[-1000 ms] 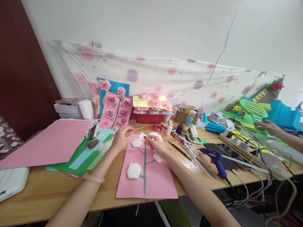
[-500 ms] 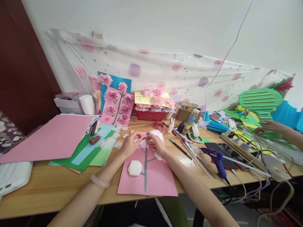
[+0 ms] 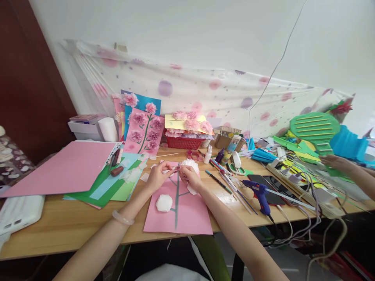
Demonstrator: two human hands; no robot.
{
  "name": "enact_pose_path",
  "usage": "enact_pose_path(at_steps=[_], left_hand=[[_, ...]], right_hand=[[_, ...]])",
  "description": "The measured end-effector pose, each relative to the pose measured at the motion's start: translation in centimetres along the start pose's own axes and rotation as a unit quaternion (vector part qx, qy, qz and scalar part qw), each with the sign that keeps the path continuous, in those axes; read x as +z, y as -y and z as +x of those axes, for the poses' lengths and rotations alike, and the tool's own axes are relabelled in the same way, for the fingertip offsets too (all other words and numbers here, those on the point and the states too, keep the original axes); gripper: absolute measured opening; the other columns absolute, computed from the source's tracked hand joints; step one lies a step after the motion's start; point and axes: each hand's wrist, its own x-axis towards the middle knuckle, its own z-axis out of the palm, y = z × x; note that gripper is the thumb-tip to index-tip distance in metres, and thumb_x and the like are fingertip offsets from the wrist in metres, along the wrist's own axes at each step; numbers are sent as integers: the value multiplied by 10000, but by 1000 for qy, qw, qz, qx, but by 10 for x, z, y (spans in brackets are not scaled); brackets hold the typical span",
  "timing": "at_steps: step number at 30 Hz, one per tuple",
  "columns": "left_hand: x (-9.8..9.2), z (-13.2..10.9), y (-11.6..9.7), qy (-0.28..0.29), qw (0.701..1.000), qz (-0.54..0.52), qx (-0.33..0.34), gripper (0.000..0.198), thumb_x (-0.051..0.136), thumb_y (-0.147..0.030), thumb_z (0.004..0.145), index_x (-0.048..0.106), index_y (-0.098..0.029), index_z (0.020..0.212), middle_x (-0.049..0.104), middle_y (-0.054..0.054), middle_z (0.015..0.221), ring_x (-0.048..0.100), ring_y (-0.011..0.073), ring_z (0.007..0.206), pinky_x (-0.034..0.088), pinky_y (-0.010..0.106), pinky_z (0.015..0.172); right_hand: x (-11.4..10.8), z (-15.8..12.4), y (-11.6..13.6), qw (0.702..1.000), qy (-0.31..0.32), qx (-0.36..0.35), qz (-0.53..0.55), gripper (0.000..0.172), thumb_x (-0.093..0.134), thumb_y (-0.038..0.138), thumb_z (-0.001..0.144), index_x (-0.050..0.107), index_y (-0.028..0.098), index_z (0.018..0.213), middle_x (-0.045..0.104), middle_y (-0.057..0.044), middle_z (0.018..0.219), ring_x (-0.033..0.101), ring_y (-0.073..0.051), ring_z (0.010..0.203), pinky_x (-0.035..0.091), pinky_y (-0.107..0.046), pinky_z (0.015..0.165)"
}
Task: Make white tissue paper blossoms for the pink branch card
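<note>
Above the top of a pink sheet, my left hand and my right hand meet, thumbs and fingers pinched together. Whatever is between the fingertips is too small and hidden to name. A painted grey-green stem with side branches runs up the sheet. At its lower left branch lies a round white paper piece. Behind my right hand shows a fluffy white paper flower, partly covered. Another white paper piece peeks out under my right wrist.
Coloured paper sheets lie left, with a brown marker-like piece. Pens, a blue glue gun, phones and a power strip with cables crowd the right. A red basket stands behind. Another person's hand works far right.
The view has shifted slightly, so the table's things sit a little farther left. Both my hands stay pinched together above the sheet. The other person's hand at the right has moved slightly.
</note>
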Motion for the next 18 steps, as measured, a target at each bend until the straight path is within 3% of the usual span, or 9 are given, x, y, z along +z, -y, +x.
enact_pose_path(at_steps=[7,13,18], left_hand=[[-1,-1,-5,4,999,42,27,187,660,-359,702,544,-215,674,615,-15,644,641,172,658,481,260,638],[-2,-1,-2,-6,998,57,29,184,675,-333,682,536,-213,677,637,-12,679,651,171,653,483,254,616],[-2,-1,-1,4,1000,19,10,281,732,-286,619,560,-210,827,705,37,828,679,215,819,500,284,692]], right_hand=[[-1,-2,0,1000,10,-12,-22,242,629,394,697,537,171,677,262,103,462,164,-48,413,92,-222,424],[1,-2,0,1000,3,-17,-24,168,594,336,665,538,180,688,255,110,443,160,-49,398,96,-218,420],[0,-1,-1,999,-9,-26,-39,177,591,343,670,566,174,715,265,109,439,189,-53,393,118,-215,412]])
